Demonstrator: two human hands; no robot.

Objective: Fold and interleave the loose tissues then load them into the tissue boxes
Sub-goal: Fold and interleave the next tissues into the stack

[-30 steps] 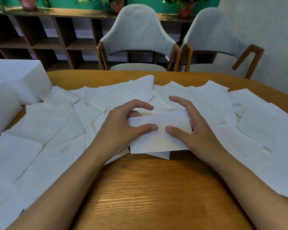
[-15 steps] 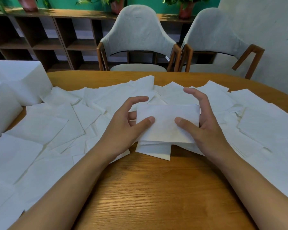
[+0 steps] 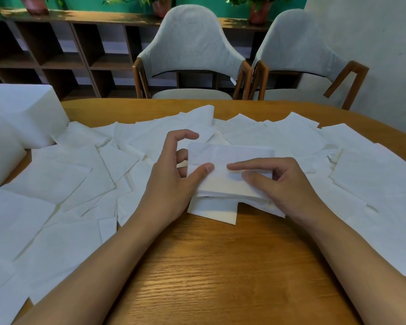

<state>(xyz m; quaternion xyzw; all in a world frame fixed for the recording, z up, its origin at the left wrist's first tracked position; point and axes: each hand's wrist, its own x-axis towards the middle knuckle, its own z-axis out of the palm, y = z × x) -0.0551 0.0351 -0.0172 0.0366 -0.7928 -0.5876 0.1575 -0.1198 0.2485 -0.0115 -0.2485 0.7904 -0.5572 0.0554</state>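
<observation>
Now pinching the folded tissue stack (image 3: 230, 177): left hand (image 3: 171, 184) at nine o'clock, right hand (image 3: 286, 186) at three. Ringed by loose tissues (image 3: 63, 174).

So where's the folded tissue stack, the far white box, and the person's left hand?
folded tissue stack (image 3: 230, 153): head view, on the top sheet's upper part.
far white box (image 3: 38, 125): head view, on its near side.
left hand (image 3: 171, 181): head view, on the back of the hand.
</observation>
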